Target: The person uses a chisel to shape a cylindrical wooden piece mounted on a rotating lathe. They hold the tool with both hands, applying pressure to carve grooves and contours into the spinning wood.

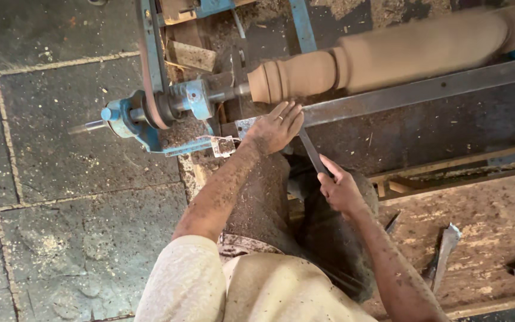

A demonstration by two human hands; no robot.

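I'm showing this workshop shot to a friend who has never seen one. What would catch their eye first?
Probably the long wooden spindle, blurred across the top right on a blue lathe. Below it, the left hand rests on the metal tool rest, while the right hand grips a dark chisel.
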